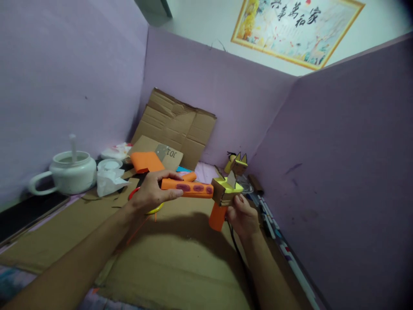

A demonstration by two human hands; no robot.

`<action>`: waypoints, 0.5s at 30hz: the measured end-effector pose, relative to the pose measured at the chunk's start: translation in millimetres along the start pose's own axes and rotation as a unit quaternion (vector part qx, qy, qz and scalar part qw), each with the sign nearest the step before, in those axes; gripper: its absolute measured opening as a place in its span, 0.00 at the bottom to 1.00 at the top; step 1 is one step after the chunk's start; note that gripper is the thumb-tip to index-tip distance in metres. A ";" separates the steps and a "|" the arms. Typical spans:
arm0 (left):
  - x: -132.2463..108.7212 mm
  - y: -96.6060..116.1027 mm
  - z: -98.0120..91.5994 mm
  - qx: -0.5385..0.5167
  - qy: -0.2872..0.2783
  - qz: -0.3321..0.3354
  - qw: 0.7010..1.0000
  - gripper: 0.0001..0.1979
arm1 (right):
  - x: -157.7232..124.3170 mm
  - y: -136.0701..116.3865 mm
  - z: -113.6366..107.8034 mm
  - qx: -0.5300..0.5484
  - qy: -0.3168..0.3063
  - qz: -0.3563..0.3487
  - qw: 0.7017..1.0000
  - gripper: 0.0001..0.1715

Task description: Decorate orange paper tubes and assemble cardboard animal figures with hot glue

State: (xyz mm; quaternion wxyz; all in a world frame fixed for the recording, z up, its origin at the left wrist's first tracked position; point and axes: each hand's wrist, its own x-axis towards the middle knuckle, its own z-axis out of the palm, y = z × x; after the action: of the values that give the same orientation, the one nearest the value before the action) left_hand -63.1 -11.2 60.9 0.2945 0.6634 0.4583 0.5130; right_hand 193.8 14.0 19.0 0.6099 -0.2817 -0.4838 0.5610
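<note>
My left hand (153, 189) grips an orange tube (195, 188) with dark purple ovals along its side. The tube's right end meets a small cardboard piece (222, 192) with pointed ears and a yellow top. My right hand (243, 213) holds this piece from the right. Below it hangs a plain orange tube (217, 216), beside my right fingers; whether they touch it I cannot tell. Another orange roll (189, 177) shows behind the spotted tube. Scissors with a yellow and red handle (155, 209) lie partly hidden under my left hand.
A white pot (73, 172) stands at the left near crumpled tissue (109, 181). Orange material (146, 162) and cardboard sheets (176, 125) are at the back. A yellow eared figure (238, 164) stands back right. Markers (269, 217) line the right wall.
</note>
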 end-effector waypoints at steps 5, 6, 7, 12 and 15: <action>-1.8 1.6 3.2 -0.012 -0.012 0.010 1.000 0.16 | -1.4 0.2 2.9 0.048 -0.044 -0.013 0.998 0.22; -2.2 1.9 3.7 -0.014 -0.016 0.010 1.000 0.15 | -2.1 0.0 4.3 0.049 -0.048 -0.013 0.998 0.21; -2.6 2.1 4.1 -0.014 -0.019 0.010 1.000 0.15 | -2.9 -0.1 5.7 0.049 -0.050 -0.013 0.997 0.20; -3.2 -1.0 6.9 0.005 -0.040 0.023 0.999 0.15 | -5.5 4.6 9.6 0.023 -0.047 -0.020 0.998 0.24; -3.2 -4.8 8.4 0.013 -0.053 0.033 0.998 0.15 | -5.2 8.4 8.2 -0.008 -0.034 -0.031 0.999 0.27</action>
State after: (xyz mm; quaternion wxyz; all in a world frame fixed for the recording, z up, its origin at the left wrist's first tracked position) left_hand -56.8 -11.5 53.0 0.2927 0.7079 0.4266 0.4808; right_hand 183.4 9.2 13.2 0.6082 -0.2522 -0.5170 0.5470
